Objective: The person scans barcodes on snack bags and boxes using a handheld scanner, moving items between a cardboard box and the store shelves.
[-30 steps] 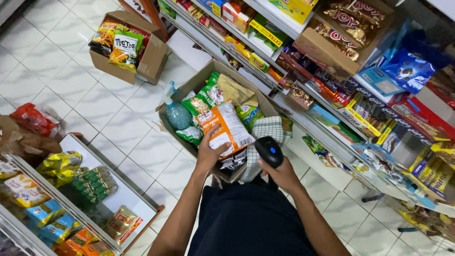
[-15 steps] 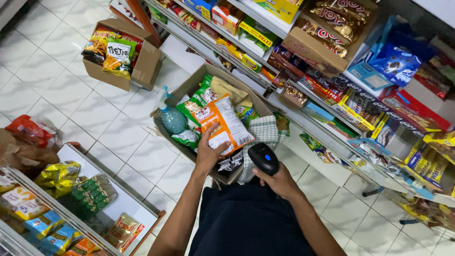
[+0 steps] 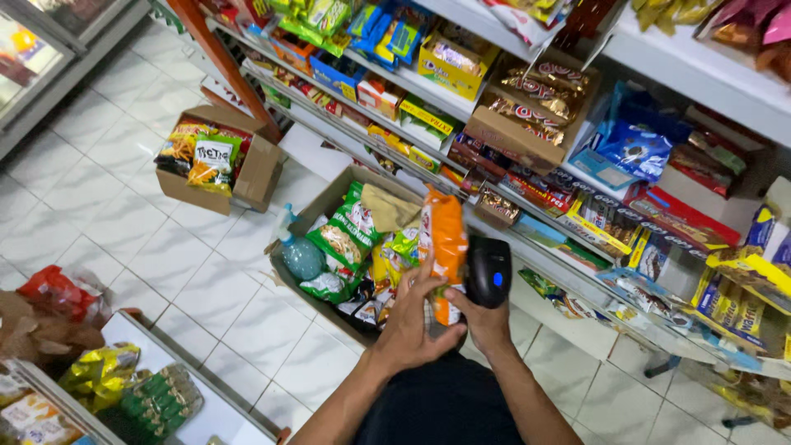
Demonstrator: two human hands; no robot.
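Note:
My left hand grips the lower part of an orange snack bag, which stands on edge above an open cardboard box of snack packets on the floor. My right hand holds a black handheld scanner with a blue button, right beside the bag's right edge. The two hands touch below the bag. Green and yellow snack packets fill the box under the bag.
A second cardboard box of snack bags sits on the white tiled floor at upper left. Store shelves packed with boxes and packets run along the right. A low shelf with packets and a red bag lie at lower left.
The orange bag has turned from flat-facing to edge-on and upright. The scanner has come up close beside it, and both hands have come together. The view has shifted towards the shelves.

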